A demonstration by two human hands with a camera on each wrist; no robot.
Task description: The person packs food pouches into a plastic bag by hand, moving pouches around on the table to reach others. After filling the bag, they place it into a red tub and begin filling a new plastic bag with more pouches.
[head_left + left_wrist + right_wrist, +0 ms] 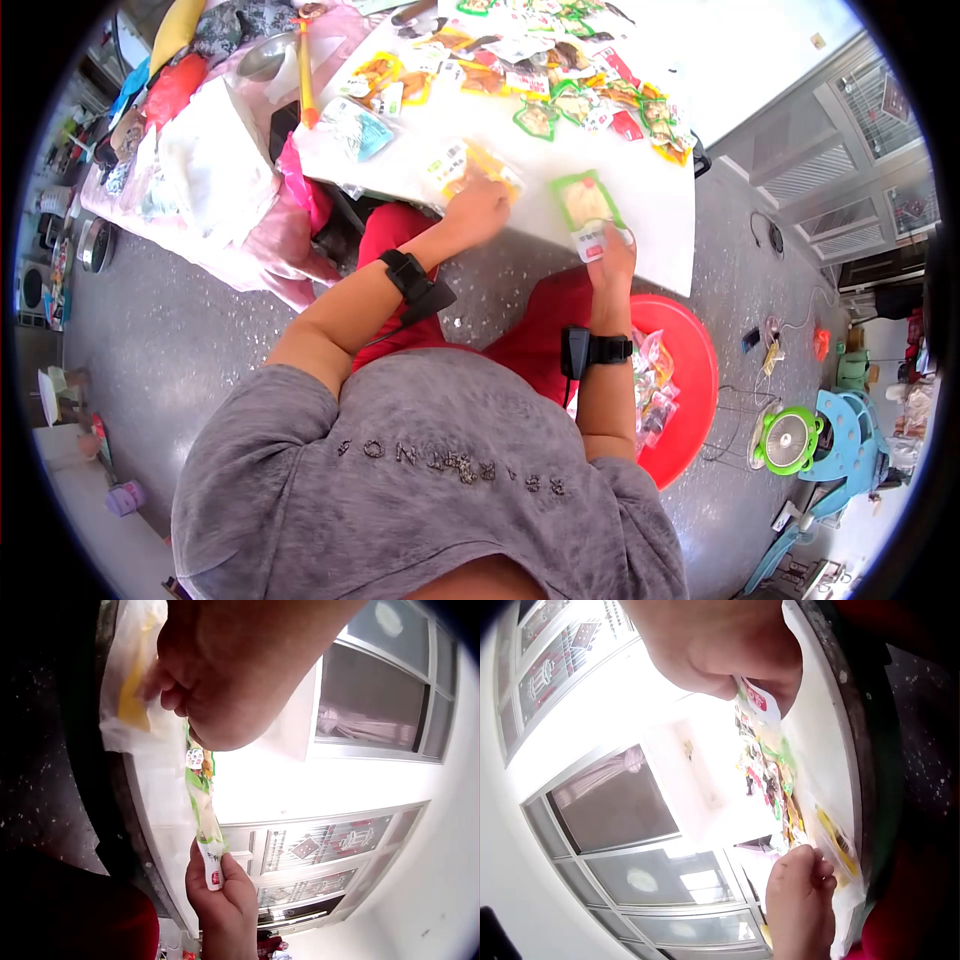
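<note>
My right hand (615,258) pinches the lower end of a green-edged food packet (584,203) with pale contents. Its thumb and fingers on the packet's white end show plainly in the left wrist view. Over the table's near edge, my left hand (478,212) has its fingers curled, with blurred fingertips at a clear and yellow packet (492,166). In the right wrist view that packet (838,844) lies just past the left hand (801,896). I cannot tell whether the left fingers grip it.
Several food packets (570,105) are heaped along the far side of the white table (400,165). A blue and white packet (358,132) lies at the left. A red basin (695,400) with packets stands on the floor at the right. A pink-covered surface (275,250) adjoins on the left.
</note>
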